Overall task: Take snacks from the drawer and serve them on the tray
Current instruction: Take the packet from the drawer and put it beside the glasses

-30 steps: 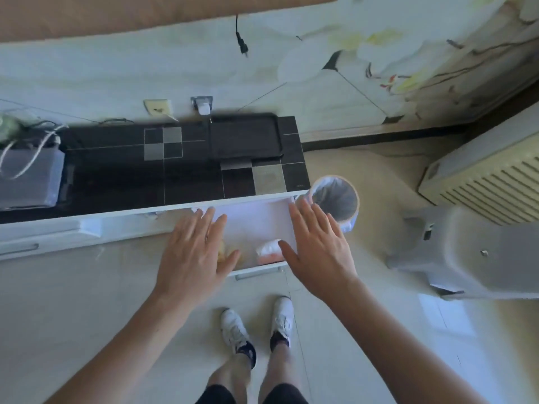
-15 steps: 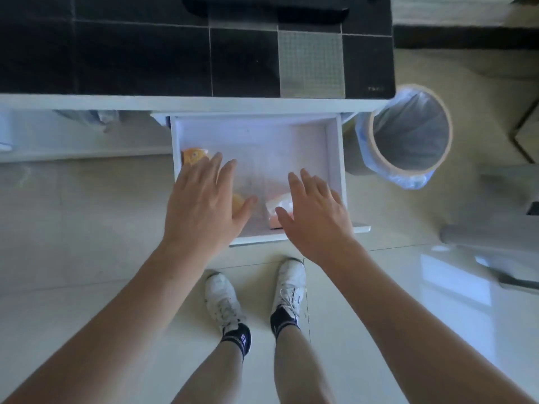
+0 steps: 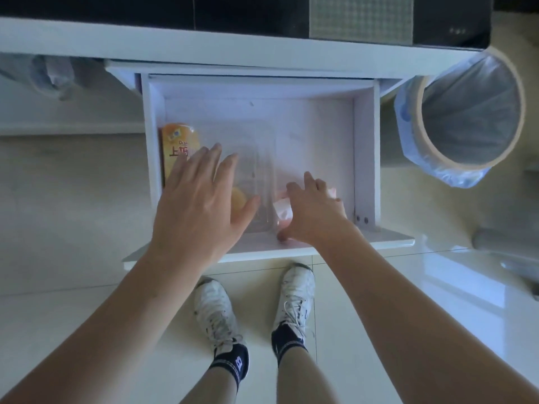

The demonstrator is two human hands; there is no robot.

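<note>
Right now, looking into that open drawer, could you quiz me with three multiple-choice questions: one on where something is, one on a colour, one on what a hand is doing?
1. Where does the orange packet lie in the drawer?
A. against the left wall
B. against the right wall
C. at the back middle

2. What colour are the shoes?
A. black
B. white
C. red

3. What is the right hand doing?
A. hanging at the side
B. holding the bin
C. curling round a pink and white packet

Answers:
1. A, the packet sits along the drawer's left wall, partly under the left hand.
2. B, both shoes are white above dark socks.
3. C, its fingers and thumb bend round the small packet at the drawer's front right, while the bin stands untouched outside.
</note>
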